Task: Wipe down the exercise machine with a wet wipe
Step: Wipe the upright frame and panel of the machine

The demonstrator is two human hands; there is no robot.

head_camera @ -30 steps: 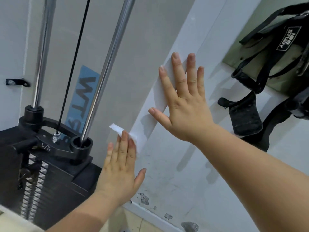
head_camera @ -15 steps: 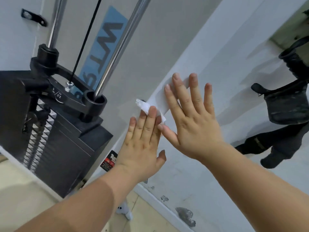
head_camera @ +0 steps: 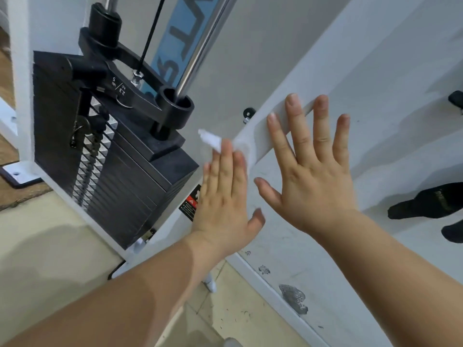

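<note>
Head view: the left hand [head_camera: 225, 196] lies flat at centre frame, fingers [head_camera: 226, 161] straight and close together, pressing the white wipe [head_camera: 211, 141] against the machine's [head_camera: 350, 71] white beam. A corner of the wipe sticks out above the fingertips. Just right of it, the right hand [head_camera: 310, 186] rests flat on the same beam, fingers [head_camera: 298, 131] spread apart. The black weight stack [head_camera: 120, 186] and a chrome rod [head_camera: 200, 53] fill the upper left.

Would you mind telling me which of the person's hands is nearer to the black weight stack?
Left. The left hand presses the wipe beside the weight stack; the right hand rests farther right.
</note>
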